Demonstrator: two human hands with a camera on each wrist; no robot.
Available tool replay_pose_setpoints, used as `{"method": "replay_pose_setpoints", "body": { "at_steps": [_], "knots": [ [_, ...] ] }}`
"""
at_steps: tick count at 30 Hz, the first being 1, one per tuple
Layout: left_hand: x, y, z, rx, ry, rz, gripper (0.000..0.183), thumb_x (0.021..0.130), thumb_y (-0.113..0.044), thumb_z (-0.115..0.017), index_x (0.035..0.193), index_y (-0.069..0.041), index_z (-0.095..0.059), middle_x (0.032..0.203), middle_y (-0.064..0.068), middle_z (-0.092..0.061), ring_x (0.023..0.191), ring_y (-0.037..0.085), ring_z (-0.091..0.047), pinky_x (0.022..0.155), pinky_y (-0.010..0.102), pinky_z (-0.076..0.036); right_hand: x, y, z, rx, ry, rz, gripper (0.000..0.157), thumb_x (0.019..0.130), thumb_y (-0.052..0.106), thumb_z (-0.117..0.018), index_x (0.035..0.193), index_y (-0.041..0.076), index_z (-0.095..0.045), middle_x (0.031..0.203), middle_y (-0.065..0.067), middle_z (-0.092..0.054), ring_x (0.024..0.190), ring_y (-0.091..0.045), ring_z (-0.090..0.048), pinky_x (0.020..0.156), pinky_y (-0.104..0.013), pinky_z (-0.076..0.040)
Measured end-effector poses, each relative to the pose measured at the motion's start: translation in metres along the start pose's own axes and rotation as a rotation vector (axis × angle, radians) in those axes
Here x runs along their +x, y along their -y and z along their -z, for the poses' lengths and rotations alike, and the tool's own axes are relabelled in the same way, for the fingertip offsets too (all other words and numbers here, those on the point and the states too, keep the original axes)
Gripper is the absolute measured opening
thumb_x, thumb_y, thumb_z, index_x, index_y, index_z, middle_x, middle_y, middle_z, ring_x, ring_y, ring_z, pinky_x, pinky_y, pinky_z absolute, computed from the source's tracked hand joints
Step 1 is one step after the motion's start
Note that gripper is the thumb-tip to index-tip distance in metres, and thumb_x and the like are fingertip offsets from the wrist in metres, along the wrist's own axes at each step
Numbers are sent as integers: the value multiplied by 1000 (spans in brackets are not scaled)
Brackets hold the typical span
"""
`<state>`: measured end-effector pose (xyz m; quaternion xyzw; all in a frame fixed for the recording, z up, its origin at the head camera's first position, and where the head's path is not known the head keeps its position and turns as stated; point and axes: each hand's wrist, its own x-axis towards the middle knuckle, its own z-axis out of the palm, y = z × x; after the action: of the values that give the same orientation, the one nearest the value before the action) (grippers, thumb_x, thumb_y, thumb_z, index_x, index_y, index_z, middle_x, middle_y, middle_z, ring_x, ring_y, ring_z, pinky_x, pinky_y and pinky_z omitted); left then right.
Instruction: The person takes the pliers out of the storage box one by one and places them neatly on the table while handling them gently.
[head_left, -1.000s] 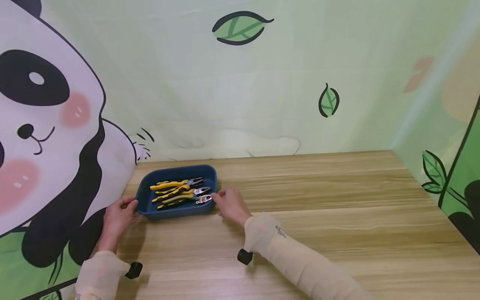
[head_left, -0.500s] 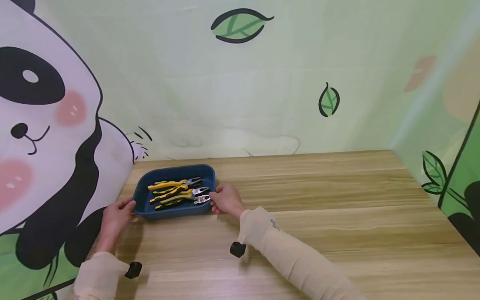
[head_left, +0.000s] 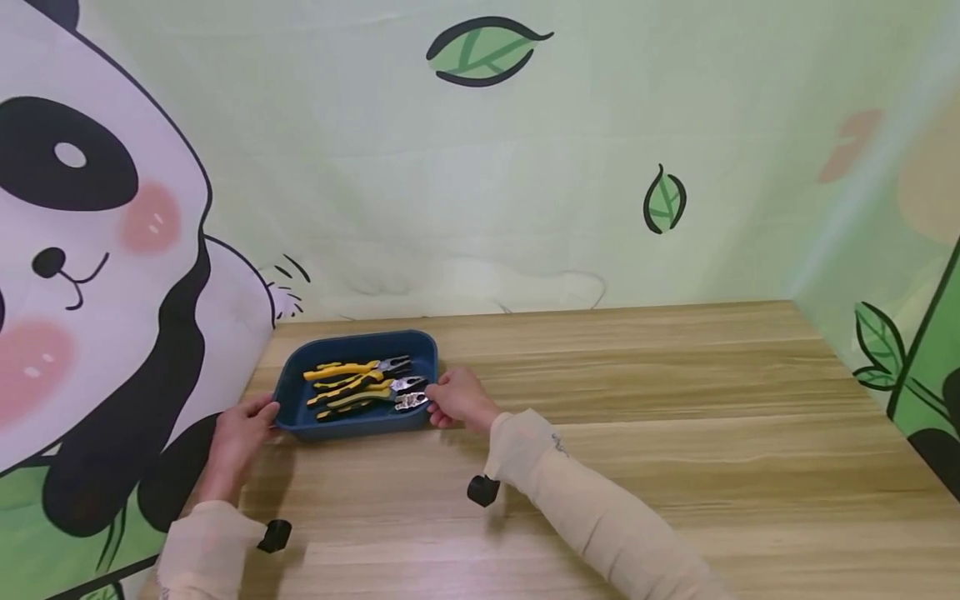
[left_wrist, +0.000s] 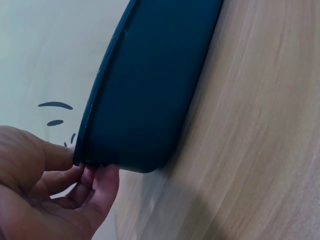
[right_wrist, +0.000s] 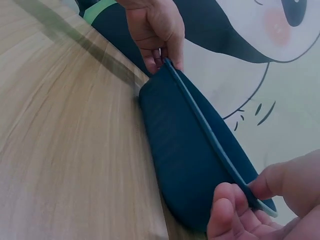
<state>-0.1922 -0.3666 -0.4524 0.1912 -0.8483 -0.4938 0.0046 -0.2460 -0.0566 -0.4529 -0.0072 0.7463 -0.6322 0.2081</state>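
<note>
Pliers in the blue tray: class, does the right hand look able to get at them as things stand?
Probably yes, if it lets go first: the right hand pinches the blue tray close to the pliers. The tray's top is open, so the way in from above looks free.

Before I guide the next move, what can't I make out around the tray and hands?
Pliers: head view, overlapping handles hide the exact count.
Tray: left wrist view, far end cut off by the top edge.
Tray's underside: every view, hidden by its own walls.
Right hand: right wrist view, cut off by frame edges.
</note>
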Motion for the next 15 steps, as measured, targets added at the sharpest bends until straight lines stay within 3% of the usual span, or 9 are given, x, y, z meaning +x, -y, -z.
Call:
{"method": "replay_pose_setpoints", "body": {
  "at_steps": [8, 15],
  "knots": [
    [-1, -7, -2, 12, 77, -9, 45, 111, -10, -43, 147, 18, -40, 136, 38, -50, 81, 7, -64, 76, 22, -56, -6, -1, 12, -7, 46, -36, 25, 99, 0, -57, 76, 7, -51, 64, -5, -59, 46, -10, -56, 43, -19, -43],
    [-9, -10, -5, 95, 108, -34, 42, 110, -8, -45, 142, 19, -45, 131, 37, -56, 84, 14, -66, 82, 31, -57, -14, -5, 22, -44, 76, -20, 24, 99, 0, -55, 75, 6, -52, 64, -4, -59, 46, -10, -56, 43, -19, -42]
  ]
}}
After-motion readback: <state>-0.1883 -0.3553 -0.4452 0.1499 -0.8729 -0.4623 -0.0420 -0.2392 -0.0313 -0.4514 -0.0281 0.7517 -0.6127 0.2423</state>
